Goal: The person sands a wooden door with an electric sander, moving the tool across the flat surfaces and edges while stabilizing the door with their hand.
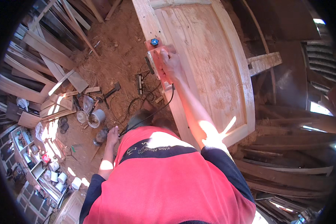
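Note:
My right hand is wrapped round the handle of a red electric planer with a blue knob at its front. The planer rests on the left frame rail of a wooden door that has a large inset panel. From the planer's rear a black power cord curves back past my legs toward my left side. Low at that side, my left hand is closed at the cord, though its fingers are small and partly hidden here.
Sawdust-covered ground holds a hammer, a power strip with tangled cables and a white bucket. Loose boards are piled at the left. A shelf with several white tubs stands lower left. A wood piece juts out right of the door.

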The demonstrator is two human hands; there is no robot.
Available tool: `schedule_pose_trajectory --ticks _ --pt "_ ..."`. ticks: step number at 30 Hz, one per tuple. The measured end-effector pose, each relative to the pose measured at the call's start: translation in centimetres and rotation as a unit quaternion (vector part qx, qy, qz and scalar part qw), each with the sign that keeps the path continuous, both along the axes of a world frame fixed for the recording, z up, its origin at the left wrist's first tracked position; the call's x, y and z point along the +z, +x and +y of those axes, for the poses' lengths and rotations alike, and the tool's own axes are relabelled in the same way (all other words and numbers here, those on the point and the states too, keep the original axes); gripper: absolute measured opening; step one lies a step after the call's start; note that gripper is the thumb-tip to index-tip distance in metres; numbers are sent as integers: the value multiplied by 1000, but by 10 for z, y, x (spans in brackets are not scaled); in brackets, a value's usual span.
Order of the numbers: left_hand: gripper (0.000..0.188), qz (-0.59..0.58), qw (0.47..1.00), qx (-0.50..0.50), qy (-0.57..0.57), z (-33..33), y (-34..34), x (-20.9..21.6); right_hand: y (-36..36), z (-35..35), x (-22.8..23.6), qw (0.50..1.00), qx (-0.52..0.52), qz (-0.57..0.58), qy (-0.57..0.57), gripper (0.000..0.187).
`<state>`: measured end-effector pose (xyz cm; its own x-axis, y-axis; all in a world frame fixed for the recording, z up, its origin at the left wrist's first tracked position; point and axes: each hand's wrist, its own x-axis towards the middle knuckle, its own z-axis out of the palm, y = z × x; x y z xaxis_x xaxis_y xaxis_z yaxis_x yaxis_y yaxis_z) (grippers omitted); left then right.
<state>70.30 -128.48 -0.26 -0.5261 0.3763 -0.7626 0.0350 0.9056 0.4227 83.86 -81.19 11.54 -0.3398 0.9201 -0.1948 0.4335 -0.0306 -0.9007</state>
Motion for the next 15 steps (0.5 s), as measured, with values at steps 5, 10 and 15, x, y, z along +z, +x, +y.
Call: schedule_pose_trajectory --ticks 5,10,15 --pt "55 7 999 24 31 25 -41 5 -33 29 3 999 0 8 -31 60" --pt "54 -5 996 73 59 34 -71 -4 -61 53 1 1000 9 22 -15 61" --pt "53 22 998 43 31 41 -70 4 -80 69 -6 1000 4 0 -10 63"
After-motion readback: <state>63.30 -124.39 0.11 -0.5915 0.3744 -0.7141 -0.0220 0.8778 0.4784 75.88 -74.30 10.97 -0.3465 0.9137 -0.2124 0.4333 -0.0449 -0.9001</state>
